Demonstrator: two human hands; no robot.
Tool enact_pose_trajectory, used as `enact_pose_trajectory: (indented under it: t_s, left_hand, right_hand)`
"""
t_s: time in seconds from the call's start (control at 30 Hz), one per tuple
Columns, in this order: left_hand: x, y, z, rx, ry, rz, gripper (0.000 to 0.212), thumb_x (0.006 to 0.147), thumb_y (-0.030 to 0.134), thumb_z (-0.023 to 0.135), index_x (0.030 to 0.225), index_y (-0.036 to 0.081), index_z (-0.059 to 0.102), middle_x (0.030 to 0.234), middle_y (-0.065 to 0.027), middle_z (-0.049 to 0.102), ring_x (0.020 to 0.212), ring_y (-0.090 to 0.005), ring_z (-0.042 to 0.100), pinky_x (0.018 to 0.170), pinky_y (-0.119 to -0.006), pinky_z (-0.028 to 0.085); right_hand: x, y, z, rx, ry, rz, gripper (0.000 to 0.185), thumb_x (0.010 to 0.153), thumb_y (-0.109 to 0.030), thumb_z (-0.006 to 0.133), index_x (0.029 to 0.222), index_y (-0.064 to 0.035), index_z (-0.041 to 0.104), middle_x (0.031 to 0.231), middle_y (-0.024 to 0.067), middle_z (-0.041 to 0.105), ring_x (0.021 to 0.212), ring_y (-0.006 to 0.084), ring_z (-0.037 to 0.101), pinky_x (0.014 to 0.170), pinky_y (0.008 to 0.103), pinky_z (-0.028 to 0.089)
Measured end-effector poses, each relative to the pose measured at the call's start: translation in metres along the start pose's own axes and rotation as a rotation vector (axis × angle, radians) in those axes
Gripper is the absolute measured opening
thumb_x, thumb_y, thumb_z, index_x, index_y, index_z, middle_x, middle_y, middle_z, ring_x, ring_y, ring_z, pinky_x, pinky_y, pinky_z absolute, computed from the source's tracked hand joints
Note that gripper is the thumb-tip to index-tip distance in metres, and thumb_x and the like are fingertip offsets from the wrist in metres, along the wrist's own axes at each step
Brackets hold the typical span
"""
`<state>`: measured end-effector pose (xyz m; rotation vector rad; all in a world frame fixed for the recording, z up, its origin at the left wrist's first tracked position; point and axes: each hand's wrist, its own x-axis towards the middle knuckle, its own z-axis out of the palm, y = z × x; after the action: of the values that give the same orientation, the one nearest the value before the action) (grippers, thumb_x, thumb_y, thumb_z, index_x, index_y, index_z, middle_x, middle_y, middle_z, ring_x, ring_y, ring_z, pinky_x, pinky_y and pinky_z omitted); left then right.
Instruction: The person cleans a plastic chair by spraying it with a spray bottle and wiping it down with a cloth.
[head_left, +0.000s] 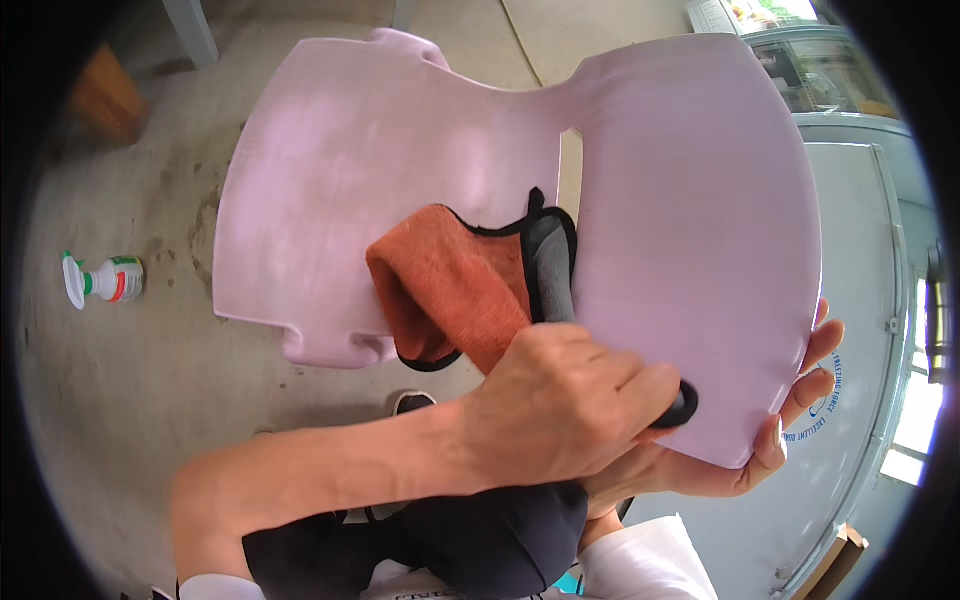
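Note:
A pink moulded plastic chair shell (697, 180) lies across the view in front of me, tilted, with a slot between its two broad panels. My left hand (562, 405) is closed in a fist around a bunched orange and grey microfibre cloth (450, 277) with black edging. The cloth rests against the shell near the slot, and one end pokes out by my thumb. Around the lower right rim of the shell, my right hand (772, 450) grips the edge, its fingers wrapped behind. My left forearm and fist cover part of the right wrist.
A white spray bottle (120, 279) with a green and white trigger lies on the concrete floor (172, 360) at left. To the right is a white chest freezer lid (847, 225) bearing writing. A brown wooden block (109, 94) and a grey leg (191, 34) stand upper left.

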<state>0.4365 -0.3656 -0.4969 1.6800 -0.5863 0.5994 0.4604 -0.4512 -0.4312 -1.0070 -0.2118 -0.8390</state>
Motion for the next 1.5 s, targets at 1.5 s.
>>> enact_pose_trajectory:
  t_s: [1.5]
  left_hand:
    - [-0.024, -0.012, -0.013, 0.256, -0.145, 0.299, 0.02, 0.072, 0.015, 0.061, 0.065, 0.014, 0.042, 0.055, 0.0001, 0.038, 0.047, -0.0133, 0.043, 0.049, -0.028, 0.031]
  right_hand:
    - [0.006, -0.01, -0.032, 0.006, -0.157, 0.042, 0.048, 0.078, -0.016, 0.05, 0.121, -0.002, 0.065, 0.15, 0.0178, 0.043, 0.145, 0.0344, 0.031, 0.115, 0.0621, 0.027]
